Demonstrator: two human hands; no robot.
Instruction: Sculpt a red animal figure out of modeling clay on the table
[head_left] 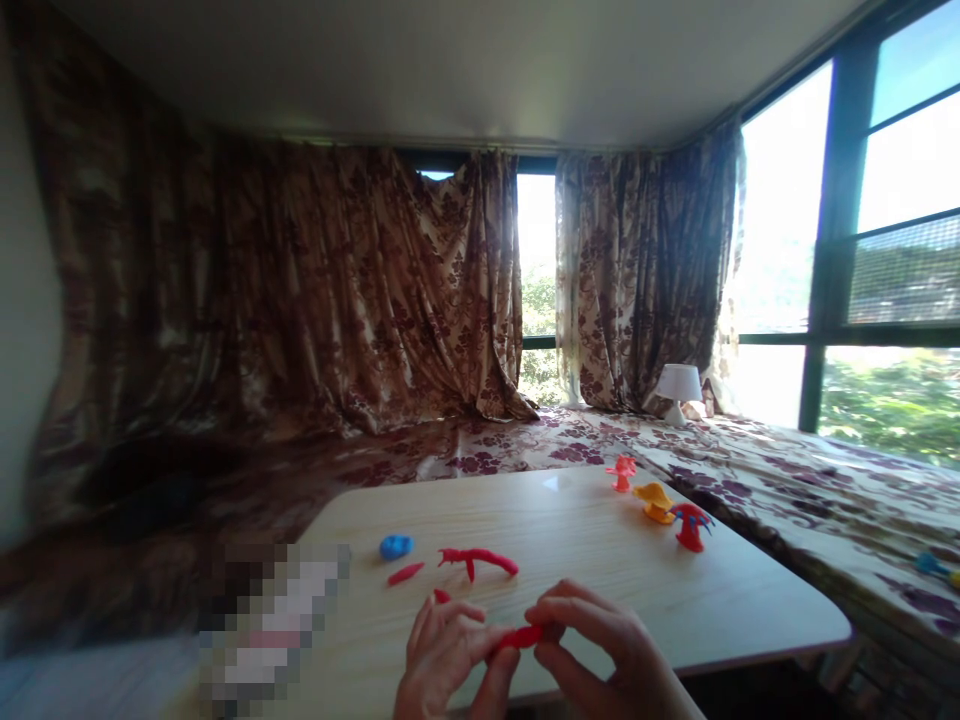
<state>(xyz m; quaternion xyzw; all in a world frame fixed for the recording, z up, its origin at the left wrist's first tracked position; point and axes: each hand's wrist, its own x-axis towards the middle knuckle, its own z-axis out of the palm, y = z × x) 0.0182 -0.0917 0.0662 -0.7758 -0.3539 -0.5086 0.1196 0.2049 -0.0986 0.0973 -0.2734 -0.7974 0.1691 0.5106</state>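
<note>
Between my two hands, near the table's front edge, is a short red roll of modelling clay (520,637). My left hand (450,650) pinches its left end, and my right hand (592,640) pinches the right end. A small red bit (442,596) shows by the left fingers; whether they hold it I cannot tell. Just beyond the hands lies a long, curved red clay figure (480,558) with a short leg and a forked end. Left of that are a small pointed red piece (406,573) and a blue clay lump (396,546).
On the pale wooden table (555,520), at the right, stand a pinkish-red clay figure (622,473), a yellow one (655,502) and a red one with blue strands (691,526). A white lamp (679,390) stands behind on a flowered cover. A blurred patch (277,620) covers the left edge.
</note>
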